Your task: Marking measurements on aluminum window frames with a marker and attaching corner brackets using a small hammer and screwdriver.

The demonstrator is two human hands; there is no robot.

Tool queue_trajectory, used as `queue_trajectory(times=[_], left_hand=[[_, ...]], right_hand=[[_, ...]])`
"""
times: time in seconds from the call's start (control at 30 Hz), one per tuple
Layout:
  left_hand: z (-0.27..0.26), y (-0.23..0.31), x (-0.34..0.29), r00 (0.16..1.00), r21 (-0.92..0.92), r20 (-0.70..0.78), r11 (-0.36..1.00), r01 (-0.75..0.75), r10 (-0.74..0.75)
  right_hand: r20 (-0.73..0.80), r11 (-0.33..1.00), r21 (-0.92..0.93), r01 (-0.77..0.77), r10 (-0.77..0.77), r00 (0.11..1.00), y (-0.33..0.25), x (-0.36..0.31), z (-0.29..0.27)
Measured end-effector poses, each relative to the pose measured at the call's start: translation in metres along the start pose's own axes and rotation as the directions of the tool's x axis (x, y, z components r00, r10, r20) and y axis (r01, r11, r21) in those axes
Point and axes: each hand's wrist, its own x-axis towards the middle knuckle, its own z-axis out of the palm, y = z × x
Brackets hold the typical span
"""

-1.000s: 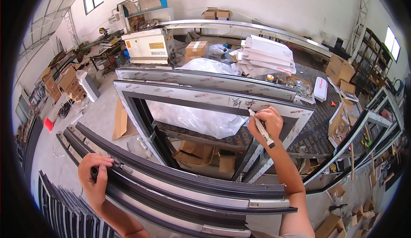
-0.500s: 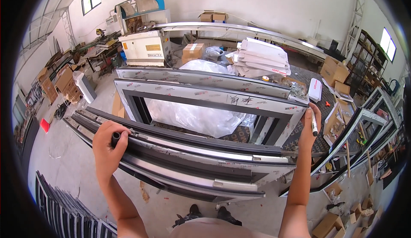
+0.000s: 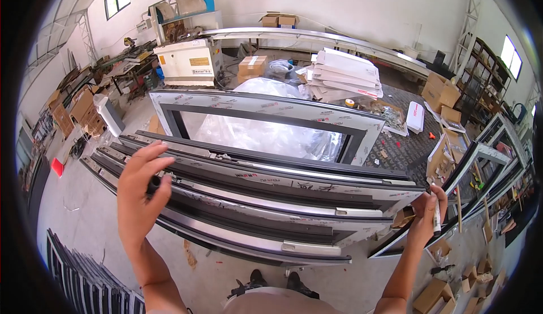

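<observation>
Several dark window frames with white protective film lean in a stack before me. The uppermost window frame (image 3: 271,181) is tilted toward me, handwriting on its film; behind it another window frame (image 3: 266,106) stands upright. My left hand (image 3: 141,192) is over the stack's left part, index finger and thumb apart, with what looks like a black marker cap (image 3: 153,184) tucked in its lower fingers. At the uppermost frame's right corner, my right hand (image 3: 428,212) holds a white marker (image 3: 436,217) and touches the corner; its contact is partly hidden.
Clear plastic wrap (image 3: 249,124) lies behind the frames. Beyond it are stacked white cartons (image 3: 345,74) and a white machine (image 3: 189,62). More frames (image 3: 486,161) lean at right; another row of frames (image 3: 90,274) stands at lower left. Cardboard boxes (image 3: 435,297) litter the floor.
The nearer upright frame has tipped toward me onto the stack, leaving the one behind it upright. My right hand moved down and right with its corner; my left fingers have spread.
</observation>
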Motion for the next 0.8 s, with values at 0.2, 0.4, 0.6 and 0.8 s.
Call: queue_trajectory(times=[0.2, 0.4, 0.6, 0.8], left_hand=[[-0.001, -0.009, -0.008, 0.95, -0.073, 0.312, 0.996, 0.057, -0.031], [-0.011, -0.004, -0.001, 0.935, 0.056, 0.347, 0.993, -0.102, 0.076], [-0.006, -0.006, -0.001, 0.945, 0.05, 0.327, 0.997, -0.053, 0.034], [-0.017, 0.006, -0.011, 0.95, 0.049, 0.313, 0.998, -0.031, 0.014]], right_hand=[[0.056, 0.997, -0.072, -0.011, 0.015, 0.998, -0.014, 0.007, -0.016], [0.225, 0.953, -0.268, 0.144, -0.083, 0.971, -0.043, 0.026, -0.009], [0.364, 0.947, -0.31, 0.083, 0.037, 0.931, -0.055, 0.028, -0.024], [0.366, 0.995, -0.082, 0.057, -0.023, 0.93, -0.032, 0.039, -0.034]])
